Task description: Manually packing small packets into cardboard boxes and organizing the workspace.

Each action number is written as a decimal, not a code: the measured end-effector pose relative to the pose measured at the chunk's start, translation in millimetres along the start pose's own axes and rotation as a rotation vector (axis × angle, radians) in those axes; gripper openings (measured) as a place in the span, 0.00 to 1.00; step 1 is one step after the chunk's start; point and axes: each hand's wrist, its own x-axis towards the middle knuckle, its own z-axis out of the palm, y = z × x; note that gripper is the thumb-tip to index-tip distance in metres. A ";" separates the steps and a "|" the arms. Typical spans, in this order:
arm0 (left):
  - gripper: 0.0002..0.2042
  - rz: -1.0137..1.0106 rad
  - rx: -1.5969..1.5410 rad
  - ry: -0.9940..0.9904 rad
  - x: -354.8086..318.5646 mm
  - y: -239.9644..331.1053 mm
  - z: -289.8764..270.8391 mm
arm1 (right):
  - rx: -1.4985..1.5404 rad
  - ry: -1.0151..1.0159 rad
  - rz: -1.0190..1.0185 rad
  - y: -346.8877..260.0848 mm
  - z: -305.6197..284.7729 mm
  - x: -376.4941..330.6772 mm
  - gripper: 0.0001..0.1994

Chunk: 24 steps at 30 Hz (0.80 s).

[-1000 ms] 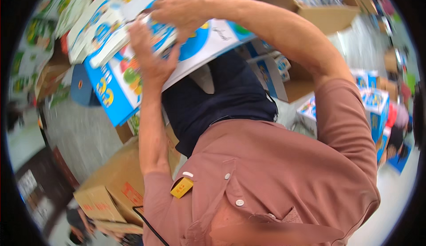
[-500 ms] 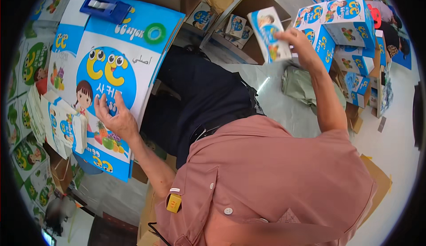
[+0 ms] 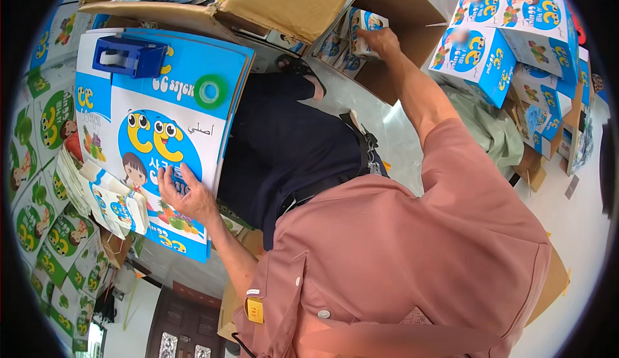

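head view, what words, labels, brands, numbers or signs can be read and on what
Printed wording not copied; it stands on:
Blue-and-white carton under left hand: large, readable lettering
Stacked boxes at right: readable lettering
Small box in right hand: too small to read
Yellow packet: too small to read

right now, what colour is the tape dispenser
The tape dispenser is dark blue, showing best in the head view.

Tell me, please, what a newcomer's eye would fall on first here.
Probably the big blue-and-white printed cardboard at left, under the left hand, with a bright green tape roll near its upper right corner. Next, the right hand at upper centre, gripping a small printed box inside an open carton. Then, the stacked blue-and-white boxes at upper right.
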 end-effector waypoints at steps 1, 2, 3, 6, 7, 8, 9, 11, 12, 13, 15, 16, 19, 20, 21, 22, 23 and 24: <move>0.15 0.003 0.012 -0.007 0.1 -0.8 -0.6 | -0.041 0.021 0.049 -1.5 9.5 0.8 0.42; 0.15 -0.002 0.025 -0.009 -0.4 -2.4 -2.0 | 0.059 -0.041 0.076 0.7 19.5 -1.8 0.43; 0.15 -0.007 0.033 -0.011 -0.5 -2.5 -2.2 | 0.060 -0.047 0.083 0.8 27.5 -5.6 0.43; 0.15 -0.008 0.062 -0.018 1.1 -0.9 -1.6 | 0.219 -0.219 0.191 -8.2 51.2 -10.1 0.39; 0.15 -0.007 0.078 -0.017 1.9 0.3 -1.7 | 0.221 -0.222 0.199 -9.2 55.3 -8.4 0.39; 0.15 -0.007 0.095 -0.014 2.7 1.5 -1.9 | 0.203 -0.255 0.229 -10.4 59.4 -5.0 0.39; 0.15 -0.004 0.098 -0.019 2.9 2.3 -2.4 | 0.184 -0.288 0.257 -11.9 62.7 -1.2 0.40; 0.16 -0.004 0.111 -0.023 2.2 4.4 -2.0 | 0.166 -0.322 0.289 -7.6 67.5 10.8 0.40; 0.16 -0.004 0.116 -0.025 2.8 5.7 -0.3 | 0.117 -0.314 0.266 0.8 68.2 18.7 0.41; 0.16 -0.005 0.121 -0.026 3.0 6.0 -0.3 | 0.065 -0.312 0.239 6.6 69.4 22.8 0.42; 0.15 0.006 0.122 -0.024 3.4 6.1 0.6 | 0.012 -0.313 0.214 16.9 72.7 31.2 0.42; 0.15 0.011 0.126 -0.025 3.1 5.4 0.3 | -0.036 -0.286 0.208 19.3 71.2 28.5 0.43; 0.15 0.012 0.131 -0.018 2.9 3.2 -0.5 | -0.131 -0.241 0.201 20.0 74.5 21.3 0.45; 0.15 0.014 0.132 -0.013 2.8 2.4 -1.1 | -0.142 -0.224 0.214 17.3 84.0 24.3 0.45; 0.15 0.020 0.134 -0.018 3.0 2.9 0.0 | -0.149 -0.202 0.230 14.6 92.7 28.4 0.46; 0.15 0.020 0.139 -0.019 2.3 3.8 0.0 | -0.156 -0.183 0.245 12.5 101.8 29.6 0.47; 0.15 0.019 0.145 -0.016 2.0 4.1 -0.1 | -0.154 -0.188 0.247 7.1 111.4 27.9 0.47; 0.15 0.017 0.153 -0.013 2.1 3.8 -1.1 | -0.118 -0.156 0.219 0.6 122.8 24.0 0.46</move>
